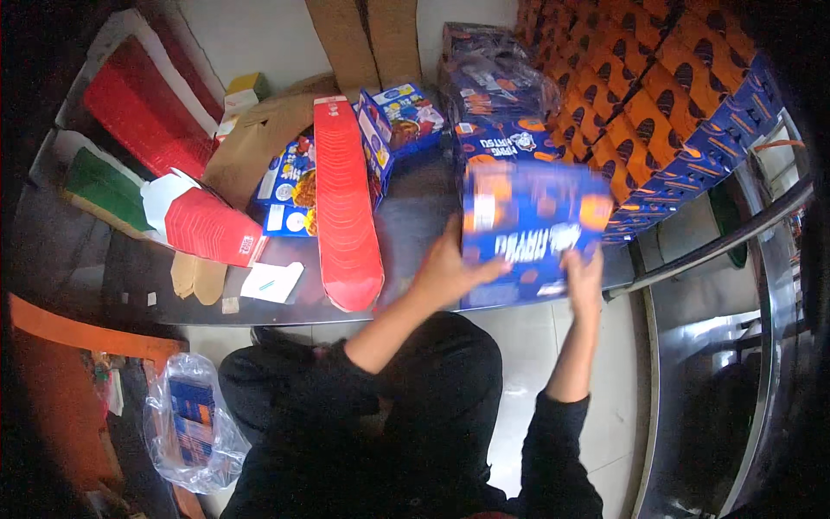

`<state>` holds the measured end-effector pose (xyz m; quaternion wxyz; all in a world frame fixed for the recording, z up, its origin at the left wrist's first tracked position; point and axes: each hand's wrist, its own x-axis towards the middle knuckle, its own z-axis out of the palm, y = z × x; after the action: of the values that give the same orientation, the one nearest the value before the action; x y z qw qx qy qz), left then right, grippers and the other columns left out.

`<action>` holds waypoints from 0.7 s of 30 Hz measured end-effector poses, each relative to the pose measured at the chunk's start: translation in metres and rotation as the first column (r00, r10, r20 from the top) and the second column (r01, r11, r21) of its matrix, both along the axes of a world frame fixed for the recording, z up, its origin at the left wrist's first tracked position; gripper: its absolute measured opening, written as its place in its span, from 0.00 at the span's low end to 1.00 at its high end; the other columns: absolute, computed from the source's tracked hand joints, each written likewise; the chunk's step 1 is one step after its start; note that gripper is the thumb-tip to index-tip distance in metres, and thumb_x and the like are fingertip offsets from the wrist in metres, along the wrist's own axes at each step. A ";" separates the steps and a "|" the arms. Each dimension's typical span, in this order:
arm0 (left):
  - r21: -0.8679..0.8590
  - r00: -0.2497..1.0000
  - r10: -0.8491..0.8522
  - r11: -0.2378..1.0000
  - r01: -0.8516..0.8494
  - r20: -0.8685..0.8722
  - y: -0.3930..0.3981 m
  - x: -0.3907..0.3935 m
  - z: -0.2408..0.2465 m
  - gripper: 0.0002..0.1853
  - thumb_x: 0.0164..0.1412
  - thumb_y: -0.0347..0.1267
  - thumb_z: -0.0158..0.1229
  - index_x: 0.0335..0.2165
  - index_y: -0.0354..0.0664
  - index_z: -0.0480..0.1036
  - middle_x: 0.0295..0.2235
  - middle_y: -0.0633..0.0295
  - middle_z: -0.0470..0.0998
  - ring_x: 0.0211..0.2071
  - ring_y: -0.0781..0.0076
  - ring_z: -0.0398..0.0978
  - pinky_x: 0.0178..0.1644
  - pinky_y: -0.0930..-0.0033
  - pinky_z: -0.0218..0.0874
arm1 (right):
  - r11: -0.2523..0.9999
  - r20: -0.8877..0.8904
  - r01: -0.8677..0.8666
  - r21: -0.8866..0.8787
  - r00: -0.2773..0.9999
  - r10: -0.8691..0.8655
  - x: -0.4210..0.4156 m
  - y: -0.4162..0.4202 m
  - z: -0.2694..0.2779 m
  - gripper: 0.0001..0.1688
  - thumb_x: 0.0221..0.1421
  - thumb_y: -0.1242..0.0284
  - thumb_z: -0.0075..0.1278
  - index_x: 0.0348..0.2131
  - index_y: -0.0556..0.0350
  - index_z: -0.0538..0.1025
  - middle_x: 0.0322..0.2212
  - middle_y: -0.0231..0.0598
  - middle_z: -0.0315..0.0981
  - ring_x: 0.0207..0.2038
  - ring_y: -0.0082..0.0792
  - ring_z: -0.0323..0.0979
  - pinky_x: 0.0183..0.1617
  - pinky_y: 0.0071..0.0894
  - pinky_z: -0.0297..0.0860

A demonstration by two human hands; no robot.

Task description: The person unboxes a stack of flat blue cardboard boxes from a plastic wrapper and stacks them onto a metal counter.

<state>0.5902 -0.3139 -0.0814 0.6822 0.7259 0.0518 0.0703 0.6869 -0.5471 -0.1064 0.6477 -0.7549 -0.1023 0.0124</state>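
Observation:
A blue printed paperboard food box [538,227] with orange spots and white writing is held in front of me, blurred by motion. My left hand [454,269] grips its near left corner, thumb lying across the printed face. At the lower right edge, my right hand [585,276] presses its thumb on the same face. Just behind the box is a stack of similar blue cartons [506,137], partly under clear plastic. Left of my left hand lies a long nested stack of red paper food containers [347,207].
Orange-and-blue boxes [622,110] are piled high at the right, beside a metal rail [720,243]. Blue picture-printed cartons [285,185], red paper containers [211,224] and a green stack [107,188] occupy the dark tabletop [415,227]. A plastic bag [224,447] holds flat blue cartons low left.

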 end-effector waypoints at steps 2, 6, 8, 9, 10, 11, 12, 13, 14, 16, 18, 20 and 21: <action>-0.163 0.998 -0.016 0.986 0.025 0.058 0.001 0.031 0.040 0.42 0.38 0.45 0.70 0.48 0.35 0.62 0.41 0.52 0.73 0.43 0.65 0.71 0.47 0.65 0.62 | 0.990 0.100 -0.012 -0.139 0.995 0.026 0.019 0.015 0.077 0.36 0.52 0.63 0.54 0.53 0.64 0.59 0.32 0.39 0.70 0.33 0.27 0.69 0.40 0.27 0.66; -0.074 0.997 -0.018 0.997 0.012 -0.075 0.032 0.090 0.080 0.32 0.55 0.53 0.53 0.48 0.40 0.66 0.42 0.59 0.74 0.42 0.70 0.71 0.45 0.63 0.63 | 0.942 0.092 -0.061 -0.330 0.991 0.097 0.100 0.049 0.134 0.51 0.46 0.45 0.52 0.54 0.70 0.61 0.46 0.53 0.68 0.49 0.38 0.65 0.53 0.29 0.59; -0.160 0.993 -0.025 0.987 0.006 -0.117 0.033 0.105 0.097 0.37 0.53 0.61 0.47 0.49 0.42 0.66 0.45 0.58 0.72 0.47 0.65 0.69 0.48 0.57 0.60 | 0.934 0.003 -0.141 -0.327 0.989 0.150 0.123 0.054 0.151 0.48 0.45 0.46 0.54 0.52 0.67 0.65 0.43 0.48 0.70 0.44 0.32 0.68 0.48 0.25 0.63; -0.164 0.980 -0.064 0.986 0.033 -0.190 0.040 0.115 0.098 0.36 0.54 0.60 0.47 0.50 0.43 0.65 0.47 0.60 0.71 0.49 0.65 0.67 0.48 0.53 0.60 | 0.929 -0.043 -0.133 -0.346 0.991 0.126 0.118 0.062 0.168 0.47 0.45 0.46 0.55 0.52 0.65 0.66 0.42 0.46 0.71 0.42 0.30 0.69 0.46 0.24 0.65; -0.156 0.976 -0.050 0.988 0.016 -0.212 0.042 0.124 0.098 0.36 0.54 0.60 0.47 0.49 0.44 0.66 0.46 0.60 0.71 0.48 0.66 0.68 0.48 0.56 0.60 | 0.929 -0.046 -0.135 -0.346 0.991 0.127 0.125 0.065 0.166 0.47 0.45 0.46 0.55 0.52 0.65 0.66 0.42 0.46 0.71 0.42 0.30 0.69 0.46 0.24 0.65; -0.148 0.971 -0.035 0.989 0.000 -0.235 0.044 0.131 0.097 0.35 0.55 0.60 0.46 0.49 0.44 0.67 0.46 0.60 0.72 0.46 0.66 0.69 0.48 0.58 0.60 | 0.937 -0.135 -0.185 -0.295 0.979 0.150 0.135 0.066 0.164 0.46 0.45 0.46 0.55 0.52 0.65 0.66 0.42 0.45 0.71 0.41 0.28 0.70 0.45 0.24 0.65; -0.149 0.970 -0.040 0.989 0.003 -0.239 0.043 0.135 0.095 0.35 0.55 0.60 0.46 0.49 0.44 0.67 0.46 0.60 0.72 0.46 0.66 0.69 0.48 0.58 0.60 | 0.944 -0.224 -0.224 -0.243 0.960 0.170 0.144 0.063 0.161 0.46 0.45 0.47 0.55 0.52 0.64 0.66 0.41 0.44 0.72 0.40 0.27 0.70 0.43 0.24 0.66; -0.122 0.977 -0.033 0.993 0.007 -0.213 0.041 0.138 0.093 0.33 0.55 0.58 0.47 0.48 0.43 0.68 0.45 0.60 0.73 0.45 0.67 0.70 0.48 0.60 0.60 | 0.945 -0.229 -0.220 -0.243 0.959 0.165 0.151 0.060 0.156 0.46 0.45 0.47 0.55 0.52 0.64 0.66 0.41 0.44 0.72 0.40 0.27 0.70 0.43 0.24 0.66; -0.094 0.982 -0.028 0.995 0.010 -0.185 0.039 0.141 0.091 0.31 0.56 0.56 0.49 0.47 0.43 0.69 0.43 0.61 0.74 0.44 0.68 0.71 0.48 0.62 0.60 | 0.901 -0.167 -0.285 -0.328 0.956 0.242 0.157 0.057 0.149 0.47 0.44 0.45 0.55 0.51 0.66 0.67 0.43 0.47 0.70 0.44 0.31 0.69 0.47 0.25 0.64; 0.207 0.970 0.167 0.970 -0.129 -0.176 0.064 0.169 0.027 0.28 0.56 0.52 0.51 0.46 0.42 0.69 0.42 0.61 0.75 0.43 0.68 0.72 0.48 0.64 0.61 | 0.714 0.006 -0.178 -0.677 0.969 0.248 0.173 0.079 0.117 0.49 0.45 0.45 0.55 0.51 0.69 0.65 0.46 0.51 0.68 0.48 0.36 0.67 0.52 0.27 0.61; 0.187 0.987 0.155 0.972 -0.145 -0.039 0.050 0.160 0.032 0.24 0.56 0.45 0.54 0.45 0.39 0.70 0.42 0.60 0.75 0.44 0.69 0.72 0.48 0.66 0.60 | 0.752 0.052 -0.174 -0.636 0.962 0.266 0.176 0.079 0.095 0.50 0.47 0.49 0.55 0.54 0.70 0.59 0.46 0.52 0.67 0.48 0.36 0.67 0.53 0.29 0.61; 0.177 0.974 0.193 0.969 -0.170 -0.121 0.060 0.170 0.018 0.24 0.57 0.45 0.54 0.45 0.39 0.69 0.42 0.58 0.75 0.44 0.68 0.71 0.48 0.67 0.60 | 0.799 0.040 -0.218 -0.560 0.957 0.289 0.172 0.090 0.093 0.50 0.47 0.49 0.55 0.55 0.71 0.57 0.47 0.52 0.67 0.49 0.36 0.67 0.54 0.30 0.61; 0.154 0.957 0.208 0.972 -0.179 -0.202 0.061 0.175 0.014 0.24 0.57 0.45 0.54 0.46 0.39 0.69 0.42 0.57 0.75 0.45 0.68 0.71 0.49 0.68 0.59 | 0.768 0.049 -0.191 -0.611 0.960 0.277 0.180 0.087 0.087 0.50 0.47 0.50 0.55 0.56 0.69 0.57 0.47 0.52 0.67 0.49 0.37 0.66 0.54 0.31 0.61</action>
<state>0.7647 -0.2534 -0.0677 0.6121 0.7648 0.1917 0.0606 0.8670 -0.4605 -0.0190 0.3597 -0.9012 -0.2304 0.0735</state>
